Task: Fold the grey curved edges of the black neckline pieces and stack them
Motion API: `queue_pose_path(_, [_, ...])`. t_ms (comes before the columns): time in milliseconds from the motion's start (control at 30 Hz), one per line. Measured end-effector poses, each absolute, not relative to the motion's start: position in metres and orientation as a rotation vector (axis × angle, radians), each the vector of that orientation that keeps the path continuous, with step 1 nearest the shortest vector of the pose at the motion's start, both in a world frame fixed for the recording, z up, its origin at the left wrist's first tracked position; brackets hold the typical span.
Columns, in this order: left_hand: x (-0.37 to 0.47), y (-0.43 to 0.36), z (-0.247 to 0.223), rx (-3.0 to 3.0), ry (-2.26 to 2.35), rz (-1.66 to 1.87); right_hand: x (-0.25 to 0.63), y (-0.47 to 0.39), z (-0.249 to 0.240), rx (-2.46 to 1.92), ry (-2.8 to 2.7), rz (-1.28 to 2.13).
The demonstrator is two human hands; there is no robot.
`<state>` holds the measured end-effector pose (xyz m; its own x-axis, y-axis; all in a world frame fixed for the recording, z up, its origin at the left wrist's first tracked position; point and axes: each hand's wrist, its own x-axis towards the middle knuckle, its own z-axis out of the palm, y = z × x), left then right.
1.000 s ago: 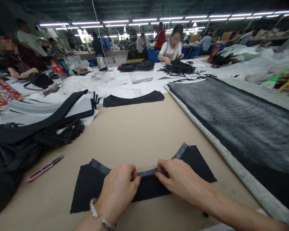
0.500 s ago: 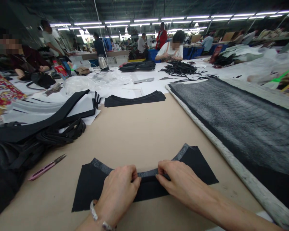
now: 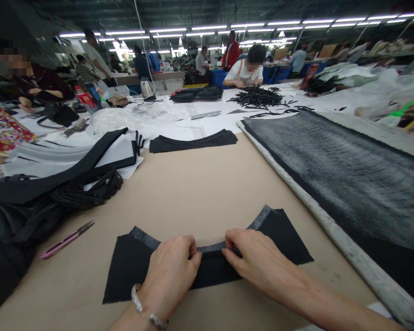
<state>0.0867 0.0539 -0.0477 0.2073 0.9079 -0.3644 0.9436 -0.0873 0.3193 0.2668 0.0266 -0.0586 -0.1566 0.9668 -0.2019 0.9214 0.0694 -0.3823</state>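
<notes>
A black fabric piece [image 3: 210,272] with a curved upper edge lies flat on the brown tabletop [image 3: 193,193] in front of me. Along that curve runs a grey strip, folded over at the middle between my hands. My left hand [image 3: 174,266], with a silver bangle at the wrist, pinches the folded edge left of centre. Opposite it, a short gap away, my right hand [image 3: 253,255] pinches the same edge. Both sets of fingertips press down on the fold and partly hide it. A stack of similar curved black pieces [image 3: 193,142] rests farther back.
Pink-handled thread snips [image 3: 67,240] lie at left, near heaped black fabric strips [image 3: 55,193]. Along the right side stretches a large dark grey-black sheet [image 3: 348,184] with a pale rolled edge. Across the table a person [image 3: 244,71] sits behind a pile of black strips [image 3: 257,97].
My hands and the fabric piece stay almost in place; the right fingers shift very slightly left. In the background, people at the left and across the table have moved their arms or bodies.
</notes>
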Motion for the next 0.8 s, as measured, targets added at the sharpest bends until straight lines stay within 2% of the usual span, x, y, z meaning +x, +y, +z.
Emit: queue_pose_path(800, [0.0858,0.0537,-0.0504,2.024,1.716,-0.11,0.2666,0.0271,-0.0635,-1.994,-2.252,0.6])
